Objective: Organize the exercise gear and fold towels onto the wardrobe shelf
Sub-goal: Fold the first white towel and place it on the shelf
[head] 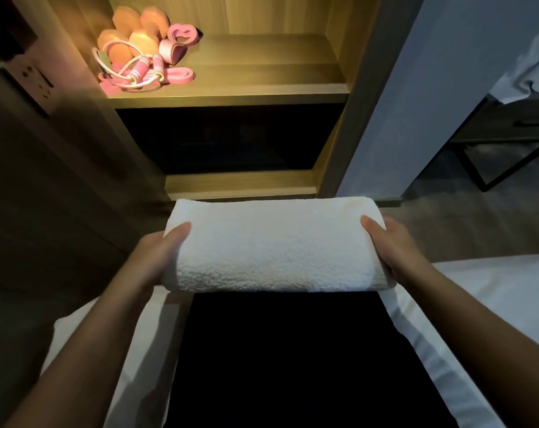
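A folded white towel (274,245) is held in the air in front of the wardrobe. My left hand (158,251) grips its left end with the thumb on top, and my right hand (391,248) grips its right end the same way. Above and behind it, the lit wardrobe shelf (262,78) carries the exercise gear at its left side: pink dumbbells (132,35), a pink skipping rope (138,72) and pink resistance bands (181,37). The right part of that shelf is bare wood.
Below the lit shelf is a dark compartment (225,137) and a lower wooden ledge (243,183). A white bed (493,304) lies under my arms with a black cloth (277,359) across it. A dark desk frame (503,143) stands at the right.
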A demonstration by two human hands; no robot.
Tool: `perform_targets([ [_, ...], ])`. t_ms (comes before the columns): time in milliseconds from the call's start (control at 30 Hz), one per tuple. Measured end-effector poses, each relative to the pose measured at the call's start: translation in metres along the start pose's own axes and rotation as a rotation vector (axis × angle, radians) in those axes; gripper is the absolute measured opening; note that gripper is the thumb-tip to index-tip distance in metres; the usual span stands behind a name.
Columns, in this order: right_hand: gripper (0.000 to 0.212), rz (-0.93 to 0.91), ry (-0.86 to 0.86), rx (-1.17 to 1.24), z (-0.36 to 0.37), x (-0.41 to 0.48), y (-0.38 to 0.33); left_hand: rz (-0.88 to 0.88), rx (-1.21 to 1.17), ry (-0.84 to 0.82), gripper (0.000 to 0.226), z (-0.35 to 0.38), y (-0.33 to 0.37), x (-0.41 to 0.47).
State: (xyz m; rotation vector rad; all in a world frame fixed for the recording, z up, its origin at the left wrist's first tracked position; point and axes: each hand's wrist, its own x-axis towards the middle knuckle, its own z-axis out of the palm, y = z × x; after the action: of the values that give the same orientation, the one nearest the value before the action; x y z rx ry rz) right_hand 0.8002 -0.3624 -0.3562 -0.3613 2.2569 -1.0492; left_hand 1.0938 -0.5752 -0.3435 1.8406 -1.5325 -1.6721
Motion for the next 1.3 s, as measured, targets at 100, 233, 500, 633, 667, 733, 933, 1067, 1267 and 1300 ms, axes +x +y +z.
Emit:
perform_targets([
  [100,0.046,0.028,0.000,-0.046,0.004,0.006,0.004,0.128,0.204,0.084,0.029,0.009,0.000,0.012],
  [233,0.050,0.120,-0.021,-0.045,0.005,0.014,0.010,0.042,0.258,0.044,0.046,0.028,-0.007,0.026],
  [500,0.045,-0.256,0.134,-0.611,0.005,0.017,-0.012,0.447,0.770,0.224,0.048,0.020,0.012,0.019],
  [633,0.055,-0.569,-0.061,-0.804,0.040,0.009,-0.052,0.817,0.888,0.093,0.051,0.061,0.056,0.008],
  [667,0.057,-0.597,-0.140,-0.837,0.052,0.006,-0.056,0.845,0.943,0.035,0.051,0.076,0.061,0.007],
  [733,0.060,-0.577,-0.257,-0.916,0.068,0.003,-0.050,0.815,1.087,-0.080,0.053,0.099,0.051,0.006],
  [933,0.067,-0.502,-0.227,-1.042,0.075,0.010,-0.015,0.658,1.201,-0.061,0.068,0.101,0.003,0.011],
  [1067,0.074,-0.412,-0.190,-1.028,0.073,0.013,-0.015,0.551,1.141,-0.018,0.081,0.077,-0.002,0.017],
  [1267,0.070,-0.299,-0.314,-1.090,0.072,0.024,-0.044,0.127,0.476,-0.001,0.069,0.021,-0.013,0.025],
  [1300,0.070,-0.340,-0.329,-1.079,0.075,0.026,-0.053,0.086,0.301,0.014,0.064,0.013,-0.014,0.024],
])
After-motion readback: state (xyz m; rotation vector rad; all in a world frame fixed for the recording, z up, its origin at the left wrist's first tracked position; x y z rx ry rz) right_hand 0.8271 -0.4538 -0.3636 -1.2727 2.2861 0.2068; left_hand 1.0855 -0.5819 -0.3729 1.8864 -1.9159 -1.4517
